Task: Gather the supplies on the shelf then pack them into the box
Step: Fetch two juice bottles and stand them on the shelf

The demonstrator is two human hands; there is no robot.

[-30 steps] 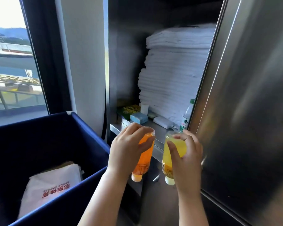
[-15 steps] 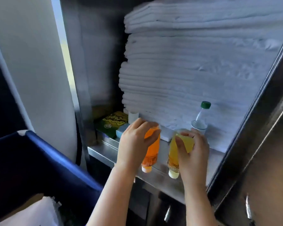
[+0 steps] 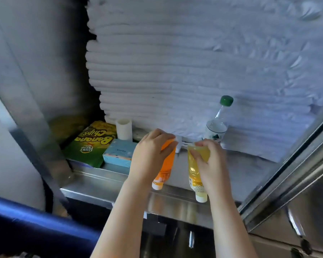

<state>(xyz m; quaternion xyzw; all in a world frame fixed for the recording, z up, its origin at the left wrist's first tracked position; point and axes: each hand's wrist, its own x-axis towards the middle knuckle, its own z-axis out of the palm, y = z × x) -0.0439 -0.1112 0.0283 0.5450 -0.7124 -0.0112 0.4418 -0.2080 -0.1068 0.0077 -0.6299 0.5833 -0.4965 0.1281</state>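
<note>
Steel shelf [image 3: 104,175], front edge: my left hand [image 3: 149,157] curls round an orange tube [image 3: 166,170], my right hand [image 3: 211,164] pinches a yellow tube [image 3: 194,172]; these 2 seem light, squashy, slippery, best held mid-body.

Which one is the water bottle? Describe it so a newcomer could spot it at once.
Find the tall stack of white towels on the steel shelf. At its foot, just beyond the right hand, stands a clear bottle. Only it has a green cap; the orange bottle and yellow bottle have white caps and are held.
</note>
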